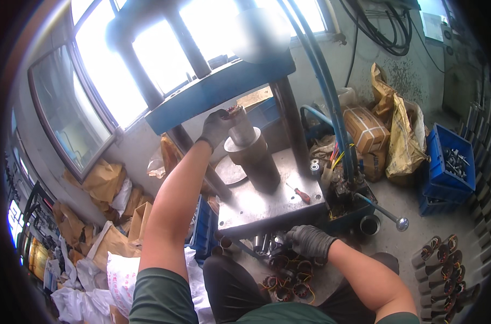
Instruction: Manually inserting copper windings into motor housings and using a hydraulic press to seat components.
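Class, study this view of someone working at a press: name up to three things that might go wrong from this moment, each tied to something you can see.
1. The left hand holds a small metal cylinder on the tall sleeve under the blue crossbeam; fingers might be pinched.
2. The right hand reaches into wound coils below, so attention is likely split.
3. The screwdriver lies loose on the press table and may get knocked off.

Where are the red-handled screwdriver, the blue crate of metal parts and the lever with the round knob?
red-handled screwdriver [302, 195]: head view, on its red handle.
blue crate [438, 174]: head view, on its front wall.
lever [402, 223]: head view, on its round knob.
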`<action>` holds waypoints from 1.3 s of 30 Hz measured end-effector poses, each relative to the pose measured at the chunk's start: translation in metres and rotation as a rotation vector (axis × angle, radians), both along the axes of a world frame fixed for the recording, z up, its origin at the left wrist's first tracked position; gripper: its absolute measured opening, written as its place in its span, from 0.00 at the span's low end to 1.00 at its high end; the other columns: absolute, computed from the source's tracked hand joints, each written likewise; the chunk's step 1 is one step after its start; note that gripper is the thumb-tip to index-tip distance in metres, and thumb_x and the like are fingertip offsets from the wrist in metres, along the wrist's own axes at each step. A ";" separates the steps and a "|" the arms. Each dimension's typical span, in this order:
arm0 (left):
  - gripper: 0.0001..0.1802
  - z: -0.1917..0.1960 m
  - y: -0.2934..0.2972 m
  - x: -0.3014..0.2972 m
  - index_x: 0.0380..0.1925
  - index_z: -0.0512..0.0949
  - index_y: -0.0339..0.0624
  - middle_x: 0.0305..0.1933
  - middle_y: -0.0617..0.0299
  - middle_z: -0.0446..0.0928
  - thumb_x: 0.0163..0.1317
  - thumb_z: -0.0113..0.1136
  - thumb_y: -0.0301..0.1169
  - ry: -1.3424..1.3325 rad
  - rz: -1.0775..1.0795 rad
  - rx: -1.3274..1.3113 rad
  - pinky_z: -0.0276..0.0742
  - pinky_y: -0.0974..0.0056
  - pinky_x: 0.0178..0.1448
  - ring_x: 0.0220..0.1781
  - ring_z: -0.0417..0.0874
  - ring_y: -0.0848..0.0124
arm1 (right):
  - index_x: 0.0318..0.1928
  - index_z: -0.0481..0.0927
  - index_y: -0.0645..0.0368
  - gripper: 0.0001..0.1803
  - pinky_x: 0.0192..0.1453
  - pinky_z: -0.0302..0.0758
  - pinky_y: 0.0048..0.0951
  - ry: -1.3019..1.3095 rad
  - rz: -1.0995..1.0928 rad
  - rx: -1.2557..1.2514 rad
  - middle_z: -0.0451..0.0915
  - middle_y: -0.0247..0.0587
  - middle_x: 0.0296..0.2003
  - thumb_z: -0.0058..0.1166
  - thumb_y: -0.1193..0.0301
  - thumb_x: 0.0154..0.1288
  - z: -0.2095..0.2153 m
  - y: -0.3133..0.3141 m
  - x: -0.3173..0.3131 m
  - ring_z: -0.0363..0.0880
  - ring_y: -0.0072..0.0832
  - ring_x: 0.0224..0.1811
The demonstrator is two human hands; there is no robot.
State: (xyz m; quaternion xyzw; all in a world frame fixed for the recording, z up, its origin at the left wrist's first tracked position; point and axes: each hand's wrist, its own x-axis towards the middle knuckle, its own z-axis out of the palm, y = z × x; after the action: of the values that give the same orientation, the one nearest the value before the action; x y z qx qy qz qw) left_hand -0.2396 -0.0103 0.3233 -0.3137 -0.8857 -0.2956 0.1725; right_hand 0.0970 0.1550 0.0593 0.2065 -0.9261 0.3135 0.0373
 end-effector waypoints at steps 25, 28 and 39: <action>0.29 -0.276 -0.295 0.174 0.64 0.76 0.39 0.54 0.60 0.84 0.71 0.69 0.43 -0.514 0.084 0.277 0.82 0.62 0.59 0.55 0.83 0.70 | 0.53 0.83 0.61 0.21 0.55 0.81 0.45 -0.109 0.006 0.069 0.84 0.52 0.47 0.66 0.69 0.60 0.068 0.026 0.062 0.84 0.51 0.50; 0.30 -0.424 -0.375 0.252 0.63 0.79 0.39 0.57 0.54 0.84 0.69 0.69 0.48 -0.543 0.309 0.224 0.82 0.60 0.60 0.56 0.85 0.66 | 0.54 0.83 0.62 0.22 0.56 0.80 0.45 -0.128 0.034 0.039 0.84 0.52 0.48 0.67 0.72 0.58 0.065 0.021 0.062 0.84 0.51 0.50; 0.21 -0.511 -0.409 0.459 0.47 0.84 0.41 0.53 0.49 0.82 0.62 0.68 0.44 -0.588 0.303 -0.384 0.76 0.49 0.64 0.57 0.81 0.50 | 0.57 0.81 0.64 0.25 0.61 0.78 0.40 -0.323 0.044 0.083 0.83 0.52 0.49 0.66 0.77 0.57 0.019 0.024 0.043 0.82 0.48 0.53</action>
State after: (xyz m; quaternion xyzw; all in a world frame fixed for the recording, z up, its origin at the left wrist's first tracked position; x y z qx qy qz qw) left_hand 0.2189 -0.4191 -0.1872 -0.1076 -0.9730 -0.1728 -0.1090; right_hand 0.1397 0.1794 0.0780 0.1751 -0.9274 0.3050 -0.1273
